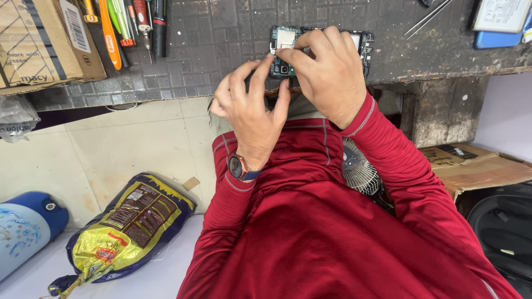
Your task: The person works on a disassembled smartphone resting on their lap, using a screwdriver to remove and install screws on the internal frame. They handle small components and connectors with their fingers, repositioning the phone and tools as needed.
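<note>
At the left, a box (39, 44) and tools (130, 25) are cut off by the top edge of the dark worktop (221, 39). The left hand (252, 113) has its fingers spread, tips hiding the near edge of the opened phone (288, 41) at the worktop's edge. The right hand (327, 72) covers the phone's middle, fingers pinching something too small to make out.

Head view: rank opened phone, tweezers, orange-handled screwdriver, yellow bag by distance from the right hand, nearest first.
From the right hand:
1. Opened phone: under the fingers, touching, on the bench.
2. Tweezers: on the bench, toward the top right of the picture.
3. Orange-handled screwdriver: far left of the bench.
4. Yellow bag: on the floor, lower left.
</note>
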### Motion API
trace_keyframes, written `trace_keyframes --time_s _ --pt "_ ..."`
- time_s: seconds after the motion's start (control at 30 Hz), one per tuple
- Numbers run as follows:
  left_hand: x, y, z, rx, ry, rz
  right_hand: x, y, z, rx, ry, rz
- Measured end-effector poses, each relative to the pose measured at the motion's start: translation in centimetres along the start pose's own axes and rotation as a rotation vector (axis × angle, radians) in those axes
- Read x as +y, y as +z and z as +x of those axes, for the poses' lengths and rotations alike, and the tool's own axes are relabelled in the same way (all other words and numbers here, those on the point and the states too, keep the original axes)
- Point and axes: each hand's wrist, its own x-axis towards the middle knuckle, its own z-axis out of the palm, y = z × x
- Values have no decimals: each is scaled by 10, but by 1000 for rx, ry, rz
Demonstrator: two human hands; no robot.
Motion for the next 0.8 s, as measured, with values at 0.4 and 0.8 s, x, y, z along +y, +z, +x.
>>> trace_keyframes --time_s 0.4,0.8 --pt "0 -2 1 13 21 13 2 0 1 10 -8 26" --pt "0 0 2 36 -8 -51 12 -7 -1 -34 -259 -240"
